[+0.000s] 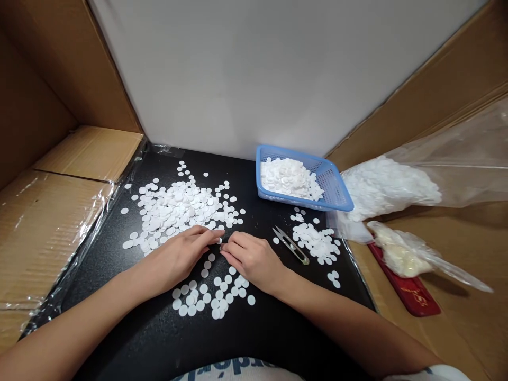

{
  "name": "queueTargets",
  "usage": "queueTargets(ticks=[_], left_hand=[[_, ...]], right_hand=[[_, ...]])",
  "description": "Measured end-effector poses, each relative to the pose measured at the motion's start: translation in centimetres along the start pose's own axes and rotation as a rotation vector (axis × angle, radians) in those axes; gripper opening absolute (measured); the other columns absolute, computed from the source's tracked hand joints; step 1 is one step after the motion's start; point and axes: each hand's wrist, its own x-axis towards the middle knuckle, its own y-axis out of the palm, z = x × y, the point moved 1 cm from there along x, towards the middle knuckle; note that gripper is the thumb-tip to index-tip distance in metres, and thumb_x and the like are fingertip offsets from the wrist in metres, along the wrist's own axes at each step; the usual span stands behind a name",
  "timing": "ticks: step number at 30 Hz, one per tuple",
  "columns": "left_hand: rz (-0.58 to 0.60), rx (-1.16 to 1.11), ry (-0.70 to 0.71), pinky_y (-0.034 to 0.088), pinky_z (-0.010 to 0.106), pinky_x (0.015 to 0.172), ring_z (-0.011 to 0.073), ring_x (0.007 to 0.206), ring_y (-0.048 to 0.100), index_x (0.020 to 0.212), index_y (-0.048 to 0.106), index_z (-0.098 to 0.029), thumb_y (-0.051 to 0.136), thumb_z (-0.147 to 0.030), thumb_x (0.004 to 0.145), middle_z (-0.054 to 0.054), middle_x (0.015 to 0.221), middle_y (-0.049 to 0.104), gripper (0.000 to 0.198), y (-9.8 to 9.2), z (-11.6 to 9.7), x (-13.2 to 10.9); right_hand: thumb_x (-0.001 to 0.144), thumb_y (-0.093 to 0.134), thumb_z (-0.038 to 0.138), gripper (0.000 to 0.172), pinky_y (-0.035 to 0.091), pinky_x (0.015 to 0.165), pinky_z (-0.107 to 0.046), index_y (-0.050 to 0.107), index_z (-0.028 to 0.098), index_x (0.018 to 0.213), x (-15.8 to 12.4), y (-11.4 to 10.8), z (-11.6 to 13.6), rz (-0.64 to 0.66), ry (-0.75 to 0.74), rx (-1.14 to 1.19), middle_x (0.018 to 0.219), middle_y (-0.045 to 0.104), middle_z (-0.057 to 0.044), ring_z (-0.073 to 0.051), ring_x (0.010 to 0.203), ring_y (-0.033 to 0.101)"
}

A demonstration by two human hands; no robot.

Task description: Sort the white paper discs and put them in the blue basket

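Note:
Small round white discs lie all over the black table top (119,333). My left hand (184,251) has its fingertips closed around one white disc (219,241), which shows between the two hands. Close beside it, my right hand (254,259) is curled in a pinch; whatever its fingertips hold is hidden. A large heap of discs (174,206) spreads beyond my left hand. Nearer to me, below both hands, several loose discs (192,299) form a scattered patch.
A blue plastic basket (337,198) with more discs stands at the back right. Thread snips (291,246) lie beside a smaller disc pile (317,243). Farther right are a clear bag of white discs (392,185), a knotted bag (400,254) and a red case (420,299). Cardboard walls flank the table.

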Motion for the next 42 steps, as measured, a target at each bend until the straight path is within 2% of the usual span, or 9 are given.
queueTargets(ticks=[4,9,14,18,22,26,32,38,42], left_hand=[[-0.036,-0.037,-0.03,0.057,0.038,0.091,0.0211,0.107,0.067,0.135,0.048,-0.024,0.039,-0.014,0.101,0.008,0.121,0.064,0.037,0.0,0.3,0.1],[-0.058,-0.03,-0.049,0.056,0.038,0.09,0.0208,0.105,0.067,0.128,0.052,-0.024,0.04,-0.016,0.101,0.008,0.119,0.062,0.031,0.2,0.4,0.1],[-0.004,-0.03,0.007,0.057,0.036,0.087,0.0204,0.103,0.067,0.13,0.051,-0.024,0.039,-0.01,0.099,0.008,0.119,0.061,0.036,0.4,0.0,0.1],[0.048,-0.022,0.013,0.057,0.036,0.087,0.0213,0.104,0.067,0.13,0.054,-0.023,0.038,-0.01,0.099,0.01,0.121,0.06,0.037,0.3,-0.2,0.1],[0.08,-0.074,-0.005,0.056,0.033,0.085,0.0193,0.099,0.068,0.124,0.058,-0.025,0.04,-0.015,0.101,0.007,0.115,0.064,0.031,-0.2,-0.4,0.2],[0.029,-0.154,-0.035,0.056,0.03,0.082,0.0177,0.095,0.069,0.117,0.06,-0.025,0.043,-0.023,0.102,0.004,0.107,0.069,0.023,-0.6,-0.5,0.3],[-0.074,-0.193,-0.105,0.056,0.031,0.08,0.018,0.092,0.07,0.108,0.06,-0.024,0.044,-0.024,0.1,0.002,0.103,0.072,0.018,-0.4,-0.5,0.4],[0.006,-0.227,-0.095,0.055,0.032,0.082,0.0181,0.095,0.068,0.117,0.058,-0.024,0.04,-0.019,0.1,0.003,0.109,0.07,0.025,-0.1,-0.9,0.5],[-0.014,-0.256,-0.097,0.055,0.033,0.084,0.0184,0.097,0.068,0.118,0.057,-0.024,0.04,-0.017,0.101,0.004,0.11,0.07,0.025,0.1,-0.8,0.5]], right_hand=[[0.101,0.05,0.02,0.024,0.05,0.068,-0.029,0.066,0.019,0.084,0.1,-0.3,0.2,-0.01,0.009,0.069,0.082,0.065,-0.005,-0.017,0.076,0.06],[0.092,0.059,0.014,0.017,0.048,0.07,-0.029,0.063,0.021,0.078,0.3,-1.2,0.3,-0.059,0.14,0.309,0.076,0.063,-0.001,-0.016,0.074,0.057],[0.089,0.061,0.01,0.022,0.044,0.062,-0.026,0.056,0.021,0.07,0.2,-1.7,-0.3,-0.052,0.305,0.372,0.073,0.056,0.001,-0.014,0.068,0.055],[0.09,0.063,0.013,0.018,0.044,0.059,-0.025,0.057,0.021,0.075,0.0,-2.1,-1.3,-0.044,0.354,0.338,0.077,0.056,0.001,-0.013,0.064,0.054],[0.093,0.055,0.01,0.015,0.05,0.069,-0.028,0.063,0.021,0.086,-0.1,-2.8,-2.4,-0.11,0.35,0.295,0.085,0.063,-0.002,-0.016,0.074,0.061],[0.094,0.054,0.01,0.019,0.054,0.077,-0.033,0.068,0.022,0.091,-0.2,-2.7,-3.0,-0.115,0.311,0.259,0.09,0.066,-0.004,-0.019,0.085,0.065],[0.092,0.062,0.012,0.013,0.055,0.077,-0.034,0.071,0.021,0.091,-0.1,-2.0,-2.8,-0.098,0.241,0.252,0.087,0.066,-0.004,-0.019,0.085,0.064],[0.092,0.064,0.012,0.012,0.054,0.075,-0.03,0.07,0.022,0.088,-0.2,-2.3,-1.9,-0.012,0.243,0.337,0.085,0.066,-0.001,-0.017,0.083,0.064],[0.093,0.063,0.015,0.011,0.053,0.074,-0.031,0.072,0.022,0.096,-0.3,-1.9,-1.1,-0.026,0.168,0.269,0.088,0.064,-0.003,-0.018,0.083,0.062]])
